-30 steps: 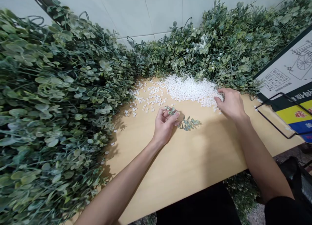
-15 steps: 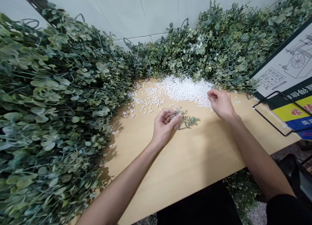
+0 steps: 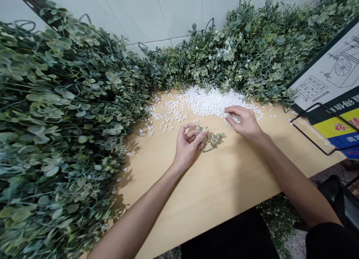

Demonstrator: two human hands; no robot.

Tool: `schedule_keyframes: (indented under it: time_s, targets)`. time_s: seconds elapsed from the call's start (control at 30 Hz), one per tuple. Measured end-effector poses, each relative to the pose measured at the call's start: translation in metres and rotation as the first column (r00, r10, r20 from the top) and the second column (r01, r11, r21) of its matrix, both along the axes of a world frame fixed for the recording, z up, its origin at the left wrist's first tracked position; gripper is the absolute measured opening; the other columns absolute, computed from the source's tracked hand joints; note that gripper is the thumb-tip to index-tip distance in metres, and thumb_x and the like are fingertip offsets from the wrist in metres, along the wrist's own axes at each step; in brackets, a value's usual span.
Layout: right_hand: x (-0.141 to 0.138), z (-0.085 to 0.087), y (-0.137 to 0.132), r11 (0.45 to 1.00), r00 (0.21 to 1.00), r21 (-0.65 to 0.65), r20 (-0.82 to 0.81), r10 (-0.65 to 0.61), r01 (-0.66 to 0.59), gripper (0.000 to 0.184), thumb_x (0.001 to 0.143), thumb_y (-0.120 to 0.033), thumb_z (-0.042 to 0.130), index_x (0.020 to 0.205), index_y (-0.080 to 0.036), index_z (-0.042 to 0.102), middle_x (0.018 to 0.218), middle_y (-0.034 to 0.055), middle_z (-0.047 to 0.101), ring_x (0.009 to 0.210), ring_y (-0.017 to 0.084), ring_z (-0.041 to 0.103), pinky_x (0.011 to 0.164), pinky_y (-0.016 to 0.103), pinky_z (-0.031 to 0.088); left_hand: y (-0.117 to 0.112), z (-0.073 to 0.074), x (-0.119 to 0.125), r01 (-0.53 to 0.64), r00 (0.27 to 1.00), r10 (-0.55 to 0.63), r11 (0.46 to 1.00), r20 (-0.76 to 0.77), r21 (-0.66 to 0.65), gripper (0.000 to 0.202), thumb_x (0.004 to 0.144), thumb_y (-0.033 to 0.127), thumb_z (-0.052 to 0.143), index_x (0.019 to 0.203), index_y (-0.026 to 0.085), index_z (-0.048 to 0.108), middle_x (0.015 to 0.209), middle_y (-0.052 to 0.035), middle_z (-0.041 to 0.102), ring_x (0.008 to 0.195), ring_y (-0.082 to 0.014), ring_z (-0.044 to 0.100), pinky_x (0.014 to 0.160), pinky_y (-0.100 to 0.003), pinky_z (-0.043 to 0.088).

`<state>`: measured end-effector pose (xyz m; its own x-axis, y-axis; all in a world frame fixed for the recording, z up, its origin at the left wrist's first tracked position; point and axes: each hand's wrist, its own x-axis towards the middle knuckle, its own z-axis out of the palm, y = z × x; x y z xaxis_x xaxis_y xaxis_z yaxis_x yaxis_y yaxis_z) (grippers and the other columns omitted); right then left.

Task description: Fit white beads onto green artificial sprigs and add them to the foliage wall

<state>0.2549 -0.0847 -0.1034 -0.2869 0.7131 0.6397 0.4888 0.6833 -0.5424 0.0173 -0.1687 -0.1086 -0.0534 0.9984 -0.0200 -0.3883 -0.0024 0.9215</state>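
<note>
Above the middle of the tabletop, my left hand (image 3: 188, 143) pinches a small artificial leaf sprig (image 3: 214, 140) between thumb and fingers. Its thin green stems and leaves stick out to the right. At the near edge of a heap of small white plastic pieces (image 3: 210, 100) is my right hand (image 3: 243, 121). Its thumb and fingers are apart, and white pieces show in the gap between them. The pieces look like tiny rings or caps, too small to make out closely. No held piece can be seen in the right hand.
Artificial foliage is massed along the left (image 3: 56, 139) and the back (image 3: 258, 53) of the wooden table (image 3: 179, 214). A printed board (image 3: 331, 72) leans at the right beside a black wire frame (image 3: 314, 139). Loose white pieces (image 3: 171, 113) lie scattered left of the heap.
My right hand has moved left along the near edge of the heap, and its thumb and fingers have spread. The left hand stays nearly in place with the sprig, which has turned slightly.
</note>
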Motion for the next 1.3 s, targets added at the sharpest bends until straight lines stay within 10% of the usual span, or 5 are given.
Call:
schedule_keyframes:
  time_s: [0.17,0.37,0.57,1.3]
  targets:
    - [0.006,0.000,0.003,0.996,0.995,0.039,0.055,-0.081,0.079,0.022,0.091,-0.020,0.067,0.111,-0.023,0.075,0.138,0.0114,0.071,0.125,0.031,0.068,0.109,0.049,0.053,-0.001,0.000,-0.001,0.019,0.995,-0.021,1.000,-0.096,-0.023,0.042,0.076,0.038,0.091,0.101,0.021,0.062,0.080,-0.0002,0.074,0.067,-0.0118,0.066,0.050,-0.018,0.044]
    - [0.011,0.006,-0.001,0.998,0.965,0.044,0.259,-0.045,0.035,0.014,0.090,-0.027,0.073,0.101,-0.021,0.076,0.092,0.0063,0.079,0.092,0.029,0.069,0.091,0.046,0.052,-0.001,-0.002,-0.002,0.017,0.984,-0.023,0.999,-0.175,-0.035,0.038,0.080,0.043,0.087,0.105,0.018,0.076,0.087,-0.0044,0.075,0.067,-0.0096,0.064,0.051,-0.017,0.046]
    - [0.010,0.004,-0.002,1.000,0.927,0.005,0.374,0.015,-0.019,0.012,0.094,-0.021,0.066,0.102,-0.020,0.075,0.093,0.0059,0.079,0.089,0.027,0.067,0.088,0.042,0.047,0.001,-0.004,-0.002,0.006,0.990,-0.002,1.000,-0.143,0.030,0.039,0.079,0.035,0.088,0.112,0.020,0.073,0.081,0.0008,0.070,0.061,-0.0065,0.057,0.055,-0.018,0.045]
    - [-0.009,0.006,-0.011,0.991,0.988,-0.018,0.084,0.131,-0.130,0.016,0.101,-0.017,0.054,0.105,-0.021,0.068,0.099,0.0082,0.073,0.090,0.022,0.068,0.082,0.035,0.053,-0.002,-0.003,-0.002,0.026,0.978,-0.031,0.999,-0.208,-0.030,0.034,0.083,0.051,0.081,0.090,0.018,0.077,0.071,0.0008,0.055,0.061,-0.0094,0.046,0.054,-0.022,0.038]
